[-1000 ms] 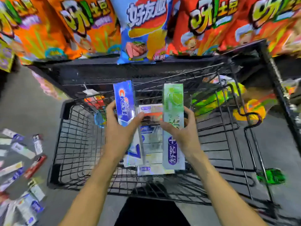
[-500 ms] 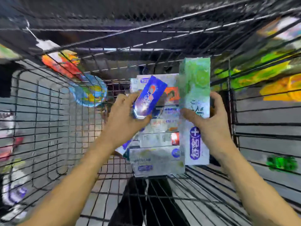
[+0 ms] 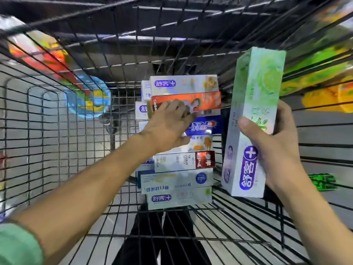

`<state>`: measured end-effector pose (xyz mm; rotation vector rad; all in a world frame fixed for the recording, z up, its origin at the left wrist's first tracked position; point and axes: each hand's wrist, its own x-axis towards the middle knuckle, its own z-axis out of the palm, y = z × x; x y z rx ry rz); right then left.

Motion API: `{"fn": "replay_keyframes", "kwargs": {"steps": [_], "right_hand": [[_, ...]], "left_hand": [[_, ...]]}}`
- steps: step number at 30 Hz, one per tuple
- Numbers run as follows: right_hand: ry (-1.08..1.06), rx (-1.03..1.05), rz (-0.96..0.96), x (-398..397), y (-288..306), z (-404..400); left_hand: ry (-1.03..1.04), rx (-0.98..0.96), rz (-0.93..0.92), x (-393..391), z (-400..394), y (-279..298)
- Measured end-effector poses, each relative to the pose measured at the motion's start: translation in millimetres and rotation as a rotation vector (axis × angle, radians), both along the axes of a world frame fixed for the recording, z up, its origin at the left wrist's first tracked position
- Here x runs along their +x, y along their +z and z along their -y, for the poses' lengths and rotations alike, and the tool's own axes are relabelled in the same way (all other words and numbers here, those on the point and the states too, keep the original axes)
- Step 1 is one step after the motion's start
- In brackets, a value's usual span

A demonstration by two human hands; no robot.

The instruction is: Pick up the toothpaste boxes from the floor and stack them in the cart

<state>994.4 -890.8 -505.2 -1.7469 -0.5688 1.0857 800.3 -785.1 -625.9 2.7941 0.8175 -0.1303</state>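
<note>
I look down into a black wire cart (image 3: 57,131). Several toothpaste boxes (image 3: 181,180) lie flat side by side in a row on its floor, right of the middle. A blue Crest box (image 3: 203,125) lies in that row between an orange box (image 3: 202,101) and a white one. My left hand (image 3: 166,129) covers the blue box's left end, its fingers curled over it. To the right of the row, my right hand (image 3: 277,150) grips a tall green-and-white toothpaste box (image 3: 254,104), held upright above the cart floor.
Bright snack bags show blurred through the cart's left wall (image 3: 47,60) and right wall (image 3: 315,73). A small green item (image 3: 322,181) lies on the grey floor outside at the right. My dark trousers (image 3: 162,236) show under the mesh. The cart's left half holds nothing.
My view has dropped into the cart. My left hand has turned the blue box sideways and brought it down into the row. My right hand stays on the green box, now further right.
</note>
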Motion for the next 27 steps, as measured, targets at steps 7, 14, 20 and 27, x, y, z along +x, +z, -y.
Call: {"fn": "replay_keyframes", "kwargs": {"steps": [7,14,20,27], "right_hand": [[0.015,-0.007,-0.008,-4,1,0],[0.117,-0.073,0.018,-9,-2,-1],[0.175,-0.149,-0.033,-10,-5,-5],[0.144,-0.148,-0.067,-13,-6,-5]], "left_hand": [[-0.028,0.097,-0.050,16,1,-16],[-0.078,0.193,0.009,-14,1,-24],[-0.016,0.201,0.077,-67,-2,-32],[-0.095,0.291,0.070,-76,-4,-52]]}}
